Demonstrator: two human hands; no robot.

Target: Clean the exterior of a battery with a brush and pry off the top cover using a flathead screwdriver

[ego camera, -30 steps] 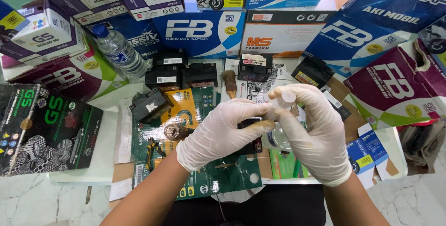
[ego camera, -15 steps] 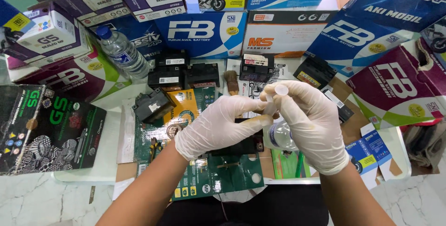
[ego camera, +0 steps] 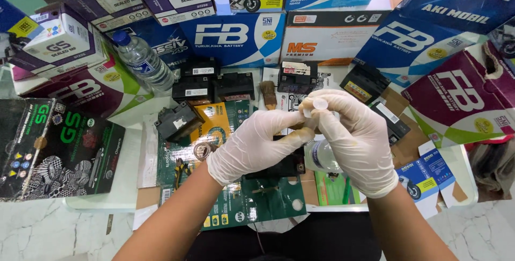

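Observation:
Both hands wear white gloves and meet above the table's middle. My right hand (ego camera: 354,143) grips a small clear plastic bottle (ego camera: 321,153), its translucent round cap (ego camera: 319,103) showing at my fingertips. My left hand (ego camera: 255,145) pinches the bottle's neck just under that cap, thumb and fingers closed on it. Under the hands lies a black battery (ego camera: 279,167), mostly hidden, on flattened green cardboard (ego camera: 257,196).
Several small black batteries (ego camera: 196,86) and a brush (ego camera: 266,93) lie at the back. A water bottle (ego camera: 142,60) leans at back left. Battery cartons (ego camera: 236,33) wall the table on three sides; a black-green box (ego camera: 59,148) sits left. Pliers (ego camera: 179,170) lie near my left forearm.
Both hands, with the bottle, have drifted slightly up and left, away from me. The grip looks the same.

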